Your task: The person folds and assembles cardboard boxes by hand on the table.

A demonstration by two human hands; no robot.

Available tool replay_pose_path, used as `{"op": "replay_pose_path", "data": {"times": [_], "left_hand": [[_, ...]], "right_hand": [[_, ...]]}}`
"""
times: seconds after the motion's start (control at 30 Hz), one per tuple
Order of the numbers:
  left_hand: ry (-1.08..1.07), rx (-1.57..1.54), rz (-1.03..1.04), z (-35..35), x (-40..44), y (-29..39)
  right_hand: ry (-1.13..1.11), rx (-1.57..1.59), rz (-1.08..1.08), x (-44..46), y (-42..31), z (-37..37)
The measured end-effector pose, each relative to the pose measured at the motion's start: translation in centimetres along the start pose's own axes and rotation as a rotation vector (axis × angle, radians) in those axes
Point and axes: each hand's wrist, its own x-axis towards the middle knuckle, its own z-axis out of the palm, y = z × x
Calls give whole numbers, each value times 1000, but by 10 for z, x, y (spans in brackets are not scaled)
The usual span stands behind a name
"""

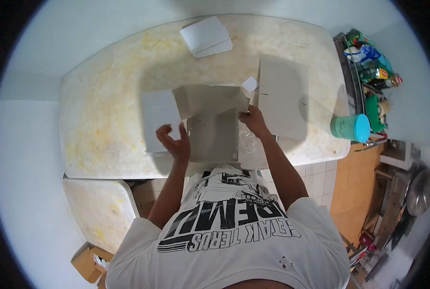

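Observation:
A grey cardboard box [214, 137], its flaps partly raised, lies at the table's front edge before me. My right hand [254, 121] grips the box's right upper flap between thumb and fingers. Just left of the box, my left hand [175, 140] hovers with fingers apart and nothing between them. Beneath and beyond it is a pale flat sheet [161, 113]. Crumpled clear plastic [247, 144] lies near my right wrist. A large grey board [283, 96] rests to the right, with a small white square [249, 85] beside its left edge.
White folded card pieces [206, 37] lie at the table's [104, 106] far side. A green tub with a blue lid [361, 127] stands at the right edge. Bottles and packets [376, 72] fill a rack beyond. An open carton [87, 265] sits low at left.

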Motion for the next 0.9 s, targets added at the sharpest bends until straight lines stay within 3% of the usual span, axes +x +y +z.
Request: {"op": "replay_pose_path", "data": {"times": [0.03, 0.07, 0.13, 0.23, 0.33, 0.43, 0.53, 0.63, 0.73, 0.83, 0.87, 0.9], "left_hand": [[-220, -184, -66, -2, -9, 4], [-445, -365, -132, -3, -20, 9], [-887, -430, -246, -3, -16, 55], [-1017, -171, 79, 12, -38, 38], [-1190, -296, -93, 4, -28, 18], [-1096, -335, -21, 4, -32, -14], [-1287, -547, -570, 22, -37, -44], [-1288, -472, -434, 22, -31, -43], [-1276, -439, -434, 15, -26, -29], [-1273, -459, -438, 9, -23, -19], [-1276, -478, -411, 12, -25, -21], [-1275, -495, -385, 15, -28, -26]], "right_hand": [[20, 52, 114, -12, 0, 5], [82, 61, 67, -24, 2, 14], [204, 76, -42, -42, 3, 33], [262, 72, -33, -64, -5, 55], [338, 176, -61, -81, -11, 72], [231, 323, 41, -86, -12, 82], [283, 223, 20, -90, -12, 89], [812, -103, -238, -91, -7, 101], [499, -204, -269, -108, -23, 89], [287, -512, -636, -97, -19, 91], [123, -431, -440, -94, -19, 91], [128, -406, -414, -91, -17, 89]]}}
